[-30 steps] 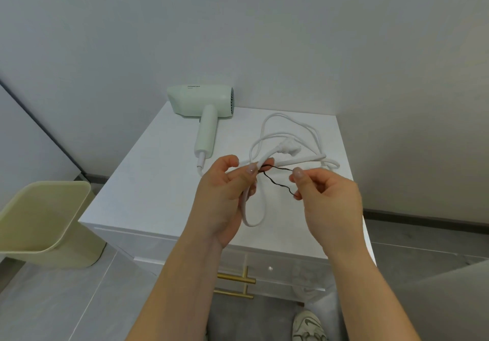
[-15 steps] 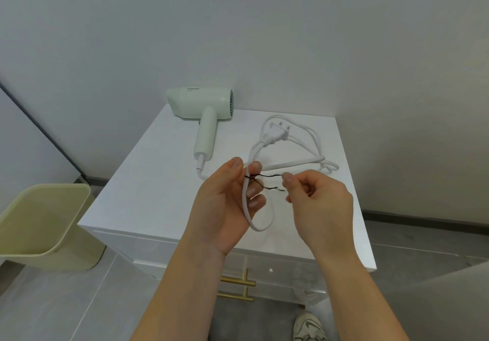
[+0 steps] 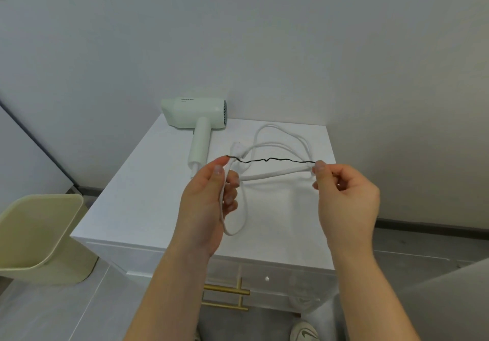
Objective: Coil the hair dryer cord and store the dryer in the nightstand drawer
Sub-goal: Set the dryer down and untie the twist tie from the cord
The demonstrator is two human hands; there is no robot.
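A pale green hair dryer (image 3: 197, 118) lies on the white nightstand (image 3: 148, 189) near the wall, handle toward me. Its white cord (image 3: 280, 146) lies in loose loops on the top, to the right of the dryer. My left hand (image 3: 209, 203) grips a bundled section of cord, a loop hanging below the fingers, and pinches one end of a thin black twist tie (image 3: 272, 160). My right hand (image 3: 344, 195) pinches the tie's other end, so the tie stretches nearly straight between both hands. The white plug (image 3: 236, 148) pokes up just above my left fingers.
The nightstand's drawer front with gold bar handles (image 3: 227, 297) is below my arms. A beige waste bin (image 3: 39, 237) stands on the grey floor at the left. A white shoe (image 3: 304, 332) shows at the bottom. Walls close in behind and to the right.
My right hand has moved right, away from the left, pulling the crumpled black tie out long and nearly straight. The left hand keeps hold of the cord bundle.
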